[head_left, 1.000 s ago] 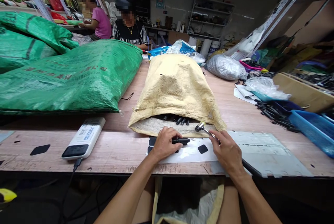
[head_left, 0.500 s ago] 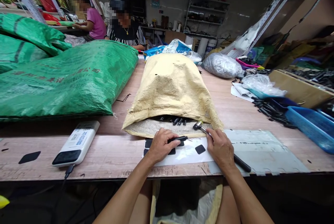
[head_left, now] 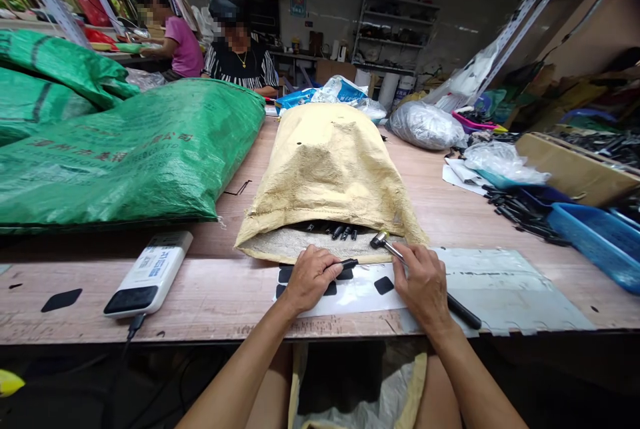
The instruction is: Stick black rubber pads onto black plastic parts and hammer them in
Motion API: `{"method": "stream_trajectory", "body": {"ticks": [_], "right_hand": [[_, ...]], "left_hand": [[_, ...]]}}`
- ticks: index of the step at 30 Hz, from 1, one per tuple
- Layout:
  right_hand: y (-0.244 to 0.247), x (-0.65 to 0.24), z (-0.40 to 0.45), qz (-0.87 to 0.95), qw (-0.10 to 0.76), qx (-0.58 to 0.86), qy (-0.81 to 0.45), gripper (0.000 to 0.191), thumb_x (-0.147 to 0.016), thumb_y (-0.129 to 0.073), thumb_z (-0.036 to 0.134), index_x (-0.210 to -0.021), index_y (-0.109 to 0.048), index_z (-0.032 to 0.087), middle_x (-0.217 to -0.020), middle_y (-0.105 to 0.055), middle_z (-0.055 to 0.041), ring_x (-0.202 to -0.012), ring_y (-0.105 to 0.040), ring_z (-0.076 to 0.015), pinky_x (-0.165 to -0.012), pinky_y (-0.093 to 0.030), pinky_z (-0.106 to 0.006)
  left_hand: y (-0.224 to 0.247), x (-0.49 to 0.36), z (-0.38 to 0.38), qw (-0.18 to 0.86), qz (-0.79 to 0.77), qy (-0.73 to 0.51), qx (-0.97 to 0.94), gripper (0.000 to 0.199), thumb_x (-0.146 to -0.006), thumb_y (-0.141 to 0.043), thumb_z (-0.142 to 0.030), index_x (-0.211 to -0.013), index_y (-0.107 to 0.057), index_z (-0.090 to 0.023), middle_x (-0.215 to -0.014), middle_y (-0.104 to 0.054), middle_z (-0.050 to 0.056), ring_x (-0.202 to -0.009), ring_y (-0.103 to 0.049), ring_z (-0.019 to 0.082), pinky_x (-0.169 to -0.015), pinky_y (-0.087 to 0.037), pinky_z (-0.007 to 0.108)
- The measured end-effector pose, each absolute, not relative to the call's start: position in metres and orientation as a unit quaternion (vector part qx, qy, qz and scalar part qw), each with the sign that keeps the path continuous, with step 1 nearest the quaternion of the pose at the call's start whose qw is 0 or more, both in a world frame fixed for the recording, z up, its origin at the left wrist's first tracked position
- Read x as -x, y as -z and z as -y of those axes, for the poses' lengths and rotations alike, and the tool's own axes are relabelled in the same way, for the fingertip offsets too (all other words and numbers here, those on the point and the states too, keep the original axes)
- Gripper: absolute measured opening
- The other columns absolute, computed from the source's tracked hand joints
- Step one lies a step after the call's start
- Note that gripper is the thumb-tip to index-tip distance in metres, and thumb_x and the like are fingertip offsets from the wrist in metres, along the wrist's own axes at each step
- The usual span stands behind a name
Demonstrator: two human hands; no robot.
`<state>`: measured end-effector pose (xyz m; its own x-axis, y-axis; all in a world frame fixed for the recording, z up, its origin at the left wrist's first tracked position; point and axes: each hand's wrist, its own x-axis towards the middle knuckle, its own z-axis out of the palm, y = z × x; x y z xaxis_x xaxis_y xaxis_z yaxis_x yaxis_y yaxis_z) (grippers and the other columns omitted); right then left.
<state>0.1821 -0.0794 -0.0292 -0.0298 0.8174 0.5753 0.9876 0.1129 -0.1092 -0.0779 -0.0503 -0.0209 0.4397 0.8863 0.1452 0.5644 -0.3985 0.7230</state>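
Wood-grain table (head_left: pixel 220 305), dim workshop beyond. Pinched in left hand (head_left: pixel 311 277), thumb against fingers: black rod (head_left: pixel 350 263), just before yellow sack's (head_left: pixel 335 172) open mouth, long axis roughly crosswise, free tip rightward. Gripped in right hand (head_left: pixel 424 282): hammer (head_left: pixel 394 252), slanting, head up-left at the mouth, butt lower right (dark pads (head_left: pixel 384 285) on white sheet (head_left: pixel 367 297) between).

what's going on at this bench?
A person's left hand grips a dark, stick-like piece above a white sheet on the tabletop. The right hand holds a small hammer, its head near the open mouth of a yellow sack. More black pieces show inside the sack. A green sack lies to the left.
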Motion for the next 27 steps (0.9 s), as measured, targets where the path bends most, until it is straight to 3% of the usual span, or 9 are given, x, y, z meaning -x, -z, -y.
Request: {"method": "stream_trajectory", "body": {"ticks": [4,6,11,16,19,22,25,27], "right_hand": [[0.008,-0.152,0.084,0.785,0.294,0.545,0.013,0.035,-0.094,-0.055,0.037,-0.126,-0.06,0.023,-0.097,-0.067,-0.006,-0.092,-0.059,-0.0225,-0.088,-0.044,-0.039],[0.001,-0.139,0.083,0.814,0.278,0.509,-0.042,0.033,-0.093,-0.058,0.042,-0.12,-0.063,0.024,-0.092,-0.067,-0.0036,-0.086,-0.058,-0.0208,-0.085,-0.043,-0.037],[0.002,-0.124,0.073,0.824,0.27,0.494,-0.056,0.021,-0.095,-0.056,0.039,-0.09,-0.065,0.022,-0.08,-0.065,-0.0025,-0.078,-0.051,-0.0188,-0.076,-0.038,-0.034],[0.008,-0.12,0.071,0.82,0.291,0.486,-0.079,0.02,-0.095,-0.055,0.034,-0.081,-0.059,0.021,-0.077,-0.061,-0.0024,-0.079,-0.049,-0.0191,-0.074,-0.037,-0.033],[0.005,-0.122,0.072,0.817,0.286,0.494,-0.079,0.02,-0.095,-0.056,0.036,-0.083,-0.061,0.021,-0.078,-0.062,-0.0019,-0.08,-0.05,-0.0186,-0.075,-0.038,-0.033],[0.001,-0.135,0.069,0.826,0.276,0.489,-0.053,0.02,-0.093,-0.06,0.041,-0.096,-0.067,0.023,-0.089,-0.066,-0.0028,-0.088,-0.054,-0.02,-0.082,-0.039,-0.035],[0.004,-0.158,0.06,0.791,0.279,0.544,0.035,0.029,-0.091,-0.06,0.044,-0.111,-0.068,0.024,-0.104,-0.066,-0.0062,-0.1,-0.055,-0.0235,-0.09,-0.04,-0.039],[0.012,-0.173,0.054,0.731,0.269,0.615,0.118,0.029,-0.092,-0.058,0.043,-0.11,-0.068,0.023,-0.106,-0.065,-0.0083,-0.101,-0.054,-0.0257,-0.088,-0.04,-0.04]], "left_hand": [[0.023,0.078,0.05,0.289,-0.453,-0.262,-0.801,0.028,-0.099,-0.048,-0.039,-0.091,-0.071,-0.025,-0.091,-0.069,0.0,-0.094,-0.051,0.02,-0.088,-0.036,0.037],[0.023,0.078,0.051,0.283,-0.452,-0.264,-0.804,0.028,-0.1,-0.048,-0.038,-0.093,-0.071,-0.025,-0.091,-0.069,0.0,-0.094,-0.051,0.02,-0.088,-0.036,0.037],[0.026,0.079,0.051,0.285,-0.441,-0.267,-0.808,0.026,-0.099,-0.05,-0.038,-0.091,-0.071,-0.026,-0.089,-0.068,0.0,-0.095,-0.051,0.02,-0.087,-0.035,0.036],[0.028,0.079,0.049,0.289,-0.444,-0.27,-0.804,0.021,-0.098,-0.054,-0.035,-0.094,-0.071,-0.025,-0.092,-0.069,0.0,-0.096,-0.051,0.021,-0.088,-0.035,0.036],[0.027,0.079,0.05,0.29,-0.445,-0.266,-0.804,0.023,-0.099,-0.052,-0.035,-0.093,-0.071,-0.025,-0.091,-0.069,0.0,-0.096,-0.051,0.021,-0.087,-0.035,0.036],[0.026,0.078,0.051,0.288,-0.447,-0.265,-0.805,0.023,-0.099,-0.052,-0.037,-0.094,-0.071,-0.025,-0.091,-0.069,0.0,-0.096,-0.051,0.021,-0.087,-0.035,0.037],[0.027,0.077,0.05,0.285,-0.448,-0.263,-0.806,0.022,-0.098,-0.054,-0.038,-0.093,-0.071,-0.025,-0.093,-0.069,0.0,-0.096,-0.051,0.021,-0.088,-0.034,0.037],[0.027,0.077,0.049,0.282,-0.448,-0.26,-0.808,0.021,-0.097,-0.055,-0.038,-0.092,-0.071,-0.025,-0.093,-0.069,0.0,-0.096,-0.051,0.021,-0.088,-0.035,0.037]]}}
